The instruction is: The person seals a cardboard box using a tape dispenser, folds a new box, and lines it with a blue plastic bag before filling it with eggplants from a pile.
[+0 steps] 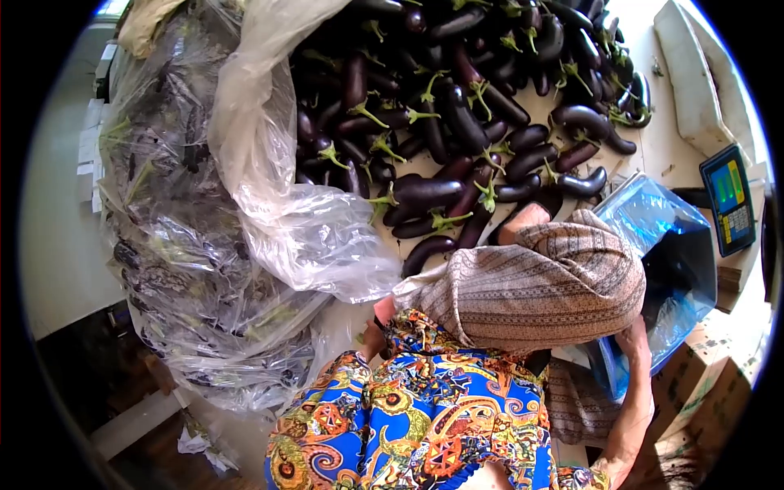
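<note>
At the near rim of a blue crate [709, 269] lined with clear plastic, my right hand [633, 336] rests beside the brown patterned cloth; its fingers are mostly hidden, so its grip cannot be made out. My left hand [373, 340] shows only in part, between my patterned sleeve and a large clear plastic bag [314, 237]. What it holds, if anything, is hidden. Brown patterned cloth [539, 286] lies over my legs, with bare skin [527, 219] showing beyond it. Many loose dark purple eggplants [429, 193] with green stems lie just past the cloth.
The plastic bag, filled with eggplants, bulges along the left side. A digital scale display [728, 200] stands at the right, near a long white foam container [694, 82]. Cardboard boxes [694, 367] are at the lower right, and crumpled paper [196, 445] at the lower left.
</note>
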A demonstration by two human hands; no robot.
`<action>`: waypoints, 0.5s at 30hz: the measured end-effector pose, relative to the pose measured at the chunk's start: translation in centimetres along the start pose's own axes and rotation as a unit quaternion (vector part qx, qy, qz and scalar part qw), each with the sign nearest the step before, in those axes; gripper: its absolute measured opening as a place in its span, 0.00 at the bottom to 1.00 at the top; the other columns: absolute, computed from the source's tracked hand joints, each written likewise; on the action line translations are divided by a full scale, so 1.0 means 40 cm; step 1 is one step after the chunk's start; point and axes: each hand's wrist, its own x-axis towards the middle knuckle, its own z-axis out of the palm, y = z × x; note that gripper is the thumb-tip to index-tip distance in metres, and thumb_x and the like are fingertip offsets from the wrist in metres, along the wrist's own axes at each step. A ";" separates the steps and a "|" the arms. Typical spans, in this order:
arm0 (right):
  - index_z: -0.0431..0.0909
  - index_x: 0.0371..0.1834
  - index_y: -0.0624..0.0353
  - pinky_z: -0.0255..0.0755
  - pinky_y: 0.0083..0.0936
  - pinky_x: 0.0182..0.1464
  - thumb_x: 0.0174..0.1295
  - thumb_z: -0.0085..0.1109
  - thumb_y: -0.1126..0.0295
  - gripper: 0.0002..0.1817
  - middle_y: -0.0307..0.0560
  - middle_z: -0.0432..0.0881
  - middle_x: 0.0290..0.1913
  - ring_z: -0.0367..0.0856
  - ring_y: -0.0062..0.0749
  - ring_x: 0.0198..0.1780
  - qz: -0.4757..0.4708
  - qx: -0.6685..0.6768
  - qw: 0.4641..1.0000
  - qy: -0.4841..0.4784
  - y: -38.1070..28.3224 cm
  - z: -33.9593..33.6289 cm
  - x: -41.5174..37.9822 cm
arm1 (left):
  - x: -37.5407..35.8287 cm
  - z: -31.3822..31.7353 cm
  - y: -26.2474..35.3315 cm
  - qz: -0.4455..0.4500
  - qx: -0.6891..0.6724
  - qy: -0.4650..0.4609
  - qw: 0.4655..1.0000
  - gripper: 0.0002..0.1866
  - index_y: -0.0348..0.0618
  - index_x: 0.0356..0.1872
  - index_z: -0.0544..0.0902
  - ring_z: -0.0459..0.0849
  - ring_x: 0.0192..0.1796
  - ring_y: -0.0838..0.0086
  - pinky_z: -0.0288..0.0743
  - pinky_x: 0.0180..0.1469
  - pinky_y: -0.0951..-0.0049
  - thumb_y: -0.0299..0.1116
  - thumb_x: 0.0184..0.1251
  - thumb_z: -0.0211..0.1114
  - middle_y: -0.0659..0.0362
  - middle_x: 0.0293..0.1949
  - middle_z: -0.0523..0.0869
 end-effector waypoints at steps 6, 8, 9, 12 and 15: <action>0.81 0.52 0.59 0.74 0.44 0.59 0.57 0.60 0.77 0.17 0.64 0.83 0.53 0.79 0.64 0.55 0.033 -0.004 0.999 -0.015 -0.008 0.005 0.007 | 0.026 -0.149 0.043 0.117 0.136 -0.101 0.979 0.31 0.44 0.61 0.72 0.88 0.47 0.52 0.82 0.50 0.55 0.37 0.54 0.70 0.40 0.41 0.86; 0.81 0.51 0.59 0.74 0.44 0.58 0.57 0.61 0.76 0.17 0.63 0.83 0.53 0.79 0.64 0.55 0.035 -0.006 0.999 -0.014 -0.005 0.007 0.005 | 0.016 -0.228 0.075 0.202 0.194 -0.139 0.950 0.29 0.45 0.60 0.73 0.88 0.46 0.52 0.82 0.50 0.54 0.37 0.56 0.69 0.40 0.40 0.86; 0.80 0.53 0.59 0.74 0.45 0.58 0.56 0.63 0.76 0.19 0.64 0.82 0.53 0.79 0.63 0.54 0.018 -0.006 1.000 -0.020 0.009 0.010 0.005 | -0.110 -0.395 0.240 0.155 0.028 -0.106 0.982 0.14 0.46 0.49 0.81 0.90 0.38 0.55 0.84 0.42 0.54 0.31 0.62 0.57 0.46 0.31 0.87; 0.78 0.56 0.57 0.74 0.46 0.58 0.56 0.64 0.75 0.22 0.64 0.82 0.53 0.79 0.64 0.54 0.038 0.008 0.999 -0.017 0.026 0.020 0.004 | -0.191 -0.690 0.423 0.257 -0.022 -0.167 0.951 0.11 0.43 0.33 0.86 0.89 0.28 0.66 0.83 0.35 0.65 0.28 0.61 0.54 0.54 0.27 0.89; 0.76 0.59 0.58 0.73 0.46 0.59 0.56 0.65 0.74 0.24 0.66 0.82 0.53 0.79 0.65 0.55 0.034 0.005 0.999 -0.013 0.037 0.026 0.000 | -0.101 -0.834 0.532 0.388 -0.079 0.057 0.917 0.08 0.41 0.39 0.84 0.86 0.27 0.74 0.81 0.33 0.69 0.32 0.64 0.60 0.59 0.24 0.86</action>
